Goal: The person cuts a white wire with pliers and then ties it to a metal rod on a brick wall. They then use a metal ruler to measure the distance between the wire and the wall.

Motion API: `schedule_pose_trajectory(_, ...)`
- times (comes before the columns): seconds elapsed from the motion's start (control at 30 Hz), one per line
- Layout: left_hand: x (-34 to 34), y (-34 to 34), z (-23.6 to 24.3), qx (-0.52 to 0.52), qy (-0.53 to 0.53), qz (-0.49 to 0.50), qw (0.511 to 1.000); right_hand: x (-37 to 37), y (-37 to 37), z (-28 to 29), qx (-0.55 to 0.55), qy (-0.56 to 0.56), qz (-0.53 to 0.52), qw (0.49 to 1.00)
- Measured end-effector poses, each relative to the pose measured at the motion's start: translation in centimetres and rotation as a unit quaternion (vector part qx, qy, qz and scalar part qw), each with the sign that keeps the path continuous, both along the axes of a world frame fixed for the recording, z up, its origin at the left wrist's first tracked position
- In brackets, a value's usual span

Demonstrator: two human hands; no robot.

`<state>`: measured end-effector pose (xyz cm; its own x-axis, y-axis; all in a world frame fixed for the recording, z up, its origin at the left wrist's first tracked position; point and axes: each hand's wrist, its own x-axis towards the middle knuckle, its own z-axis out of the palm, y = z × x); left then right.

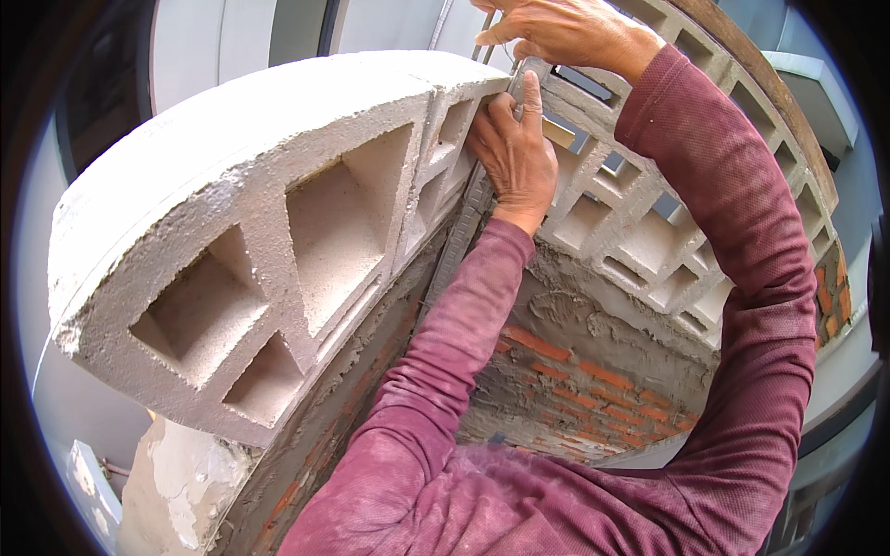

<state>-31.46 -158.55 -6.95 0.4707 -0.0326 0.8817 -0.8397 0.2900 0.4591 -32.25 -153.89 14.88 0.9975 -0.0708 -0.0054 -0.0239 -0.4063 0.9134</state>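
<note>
Two rows of pale, openwork concrete ventilation blocks meet at a corner in front of me. My left hand is at the corner end of the left ventilation block. Its fingers curl against that end, one digit points up, and the hidden fingertips seem to grip the block. Above it, my right hand reaches over the corner, partly cut off by the picture's top edge. Its fingers are drawn together beside thin upright rods; what they hold is too small to make out. A grey metal strip runs down the corner below my left hand.
The right-hand ventilation blocks rise behind my right arm, with a brown wooden board along their outer edge. Below lies an orange brick wall roughly smeared with grey mortar. A thin line hangs off the left block's outer end.
</note>
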Motion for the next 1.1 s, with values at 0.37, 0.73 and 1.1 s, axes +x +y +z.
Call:
schedule_pose_trajectory(0.37, 0.1, 0.3, 0.1, 0.002, -0.002, -0.014, 1.0, 1.3, -2.5, 0.2, -0.077, 0.044, -0.007, 0.996)
schedule_pose_trajectory(0.73, -1.3, 1.7, 1.2, 0.016, 0.033, -0.044, 0.998, 3.4, -4.9, 1.5, 0.07, -0.014, -0.166, 0.984)
schedule_pose_trajectory(1.1, -0.4, 3.5, 3.7, 0.038, 0.009, -0.129, 0.991, 4.8, -4.9, 1.5, 0.037, -0.04, -0.316, 0.947)
